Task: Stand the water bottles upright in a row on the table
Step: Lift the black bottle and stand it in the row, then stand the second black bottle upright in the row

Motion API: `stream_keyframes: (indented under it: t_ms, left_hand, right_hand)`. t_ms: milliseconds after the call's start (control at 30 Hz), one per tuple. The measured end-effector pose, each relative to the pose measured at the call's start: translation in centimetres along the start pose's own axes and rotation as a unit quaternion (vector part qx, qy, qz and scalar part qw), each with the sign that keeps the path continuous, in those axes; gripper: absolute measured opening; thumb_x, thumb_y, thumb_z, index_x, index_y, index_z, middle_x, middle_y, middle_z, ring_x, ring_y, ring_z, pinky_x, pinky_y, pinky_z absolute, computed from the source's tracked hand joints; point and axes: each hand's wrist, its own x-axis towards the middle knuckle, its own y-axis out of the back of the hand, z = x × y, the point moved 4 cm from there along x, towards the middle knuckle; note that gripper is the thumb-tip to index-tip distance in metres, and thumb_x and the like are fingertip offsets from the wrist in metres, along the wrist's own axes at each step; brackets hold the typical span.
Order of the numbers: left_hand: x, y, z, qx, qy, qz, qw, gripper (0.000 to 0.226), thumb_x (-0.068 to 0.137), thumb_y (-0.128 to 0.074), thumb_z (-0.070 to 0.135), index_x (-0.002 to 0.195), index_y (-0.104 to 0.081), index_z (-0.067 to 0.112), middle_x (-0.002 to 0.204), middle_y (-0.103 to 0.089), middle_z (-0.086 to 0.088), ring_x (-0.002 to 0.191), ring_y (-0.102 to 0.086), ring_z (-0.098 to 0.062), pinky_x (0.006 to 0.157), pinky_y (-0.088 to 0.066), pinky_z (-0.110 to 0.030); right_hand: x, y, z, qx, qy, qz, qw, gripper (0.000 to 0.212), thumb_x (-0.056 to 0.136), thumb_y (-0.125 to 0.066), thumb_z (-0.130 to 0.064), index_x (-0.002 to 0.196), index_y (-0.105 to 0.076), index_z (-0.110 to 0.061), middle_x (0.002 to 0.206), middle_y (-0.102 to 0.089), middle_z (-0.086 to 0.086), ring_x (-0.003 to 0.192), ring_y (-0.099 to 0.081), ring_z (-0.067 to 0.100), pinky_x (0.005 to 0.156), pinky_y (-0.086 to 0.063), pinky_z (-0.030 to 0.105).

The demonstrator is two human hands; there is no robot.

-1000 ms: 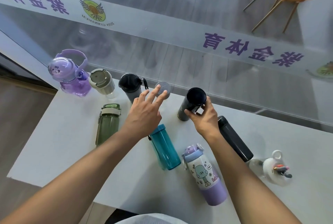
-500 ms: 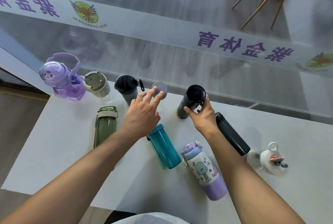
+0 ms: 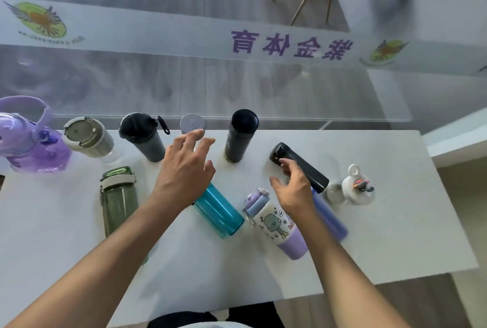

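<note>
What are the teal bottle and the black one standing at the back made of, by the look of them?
The teal bottle looks like clear tinted plastic: the table shows through its glossy wall. The upright black bottle seems to be metal or hard plastic with a matte coating: it is opaque and has only a dull sheen. The picture cannot settle which.

Open surface (image 3: 395, 235) at right and along the near edge. Blocked at the back by standing bottles: black flask (image 3: 241, 136), grey cup (image 3: 143, 137). Lying across the middle: teal bottle (image 3: 221, 215), green bottle (image 3: 118, 201).
</note>
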Motion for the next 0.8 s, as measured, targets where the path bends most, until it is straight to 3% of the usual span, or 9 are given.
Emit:
stream_keyframes:
  t_ms: [133,267,467,667,800]
  left_hand:
    - [-1.9,-1.0,2.5,-0.003,-0.02,-0.008,1.0,0.041,0.084,-0.064,0.019,0.125,-0.06,0.014,0.136,-0.055,-0.012,0.116,-0.05,-0.035,0.097,-0.044,-0.048]
    - [-3.6,-2.6,4.5,0.005,-0.003,-0.024,1.0,0.036,0.087,-0.062,0.02,0.123,-0.061,0.016,0.13,-0.058,-0.008,0.114,-0.051,-0.031,0.096,-0.046,-0.044]
    - [-5.1,-5.1,7.5,0.025,0.082,-0.042,0.995,0.032,0.091,-0.059,0.027,0.123,-0.06,0.023,0.128,-0.058,-0.001,0.111,-0.053,-0.025,0.093,-0.05,-0.039]
    - [-6.9,-7.0,10.6,0.031,0.155,-0.034,0.987,0.028,0.087,-0.063,0.024,0.114,-0.063,0.022,0.117,-0.061,0.0,0.106,-0.054,-0.025,0.088,-0.049,-0.039]
    - [-7.9,-7.8,12.1,0.033,0.178,-0.044,0.983,0.024,0.084,-0.066,0.025,0.108,-0.064,0.023,0.111,-0.062,0.002,0.101,-0.056,-0.024,0.084,-0.049,-0.037]
  right_hand:
    - [-0.4,1.8,1.9,-0.022,0.029,0.031,0.999,0.044,0.088,-0.072,-0.017,0.13,-0.059,-0.014,0.118,-0.063,0.006,0.106,-0.06,0.017,0.099,-0.048,0.036]
    - [0.8,2.9,2.6,-0.046,0.067,0.032,0.996,0.041,0.088,-0.07,-0.017,0.128,-0.06,-0.013,0.117,-0.063,0.008,0.108,-0.061,0.022,0.098,-0.045,0.031]
    - [4.4,3.3,3.7,-0.101,0.096,-0.015,0.99,0.045,0.088,-0.069,-0.023,0.131,-0.059,-0.013,0.121,-0.062,0.012,0.113,-0.059,0.03,0.101,-0.043,0.036]
    - [9.8,2.2,5.2,-0.25,0.059,-0.095,0.962,0.073,0.086,-0.064,-0.05,0.144,-0.036,-0.016,0.135,-0.049,0.014,0.121,-0.05,0.035,0.101,-0.041,0.045]
    - [12.7,0.5,6.5,-0.289,0.042,-0.159,0.943,0.078,0.082,-0.067,-0.05,0.143,-0.033,-0.015,0.136,-0.047,0.015,0.125,-0.05,0.036,0.102,-0.041,0.045]
